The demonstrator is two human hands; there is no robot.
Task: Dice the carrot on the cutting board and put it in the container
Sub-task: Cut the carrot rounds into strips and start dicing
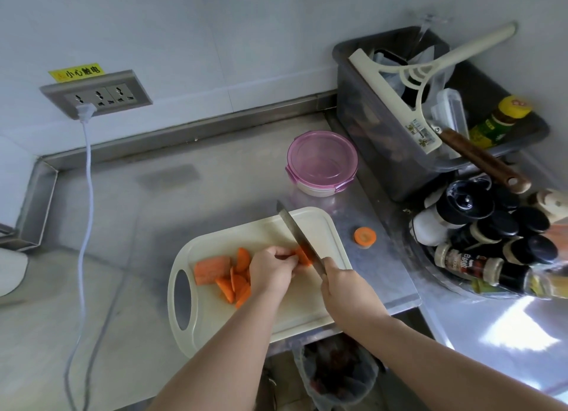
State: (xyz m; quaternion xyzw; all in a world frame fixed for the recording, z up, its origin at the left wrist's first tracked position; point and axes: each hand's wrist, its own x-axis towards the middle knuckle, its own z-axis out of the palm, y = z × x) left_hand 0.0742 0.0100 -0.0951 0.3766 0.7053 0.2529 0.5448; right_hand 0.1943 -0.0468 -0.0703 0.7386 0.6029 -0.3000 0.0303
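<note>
Roughly midway: the carrot (212,269) lies on the board (310,226) as a thick chunk, some half-round slices and one piece, which the left grip (272,271) pinches under the knife (295,231). The right grip (344,287) clasps the knife's handle. I see no dice yet. Beyond the board on the desk (153,214), the container (322,163) appears lidded, so nothing seems to have been transferred.

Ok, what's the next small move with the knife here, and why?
Probably press the knife down through the carrot piece the left hand pinches on the cutting board: the right hand holds the blade right over it, and it is not yet diced.
</note>
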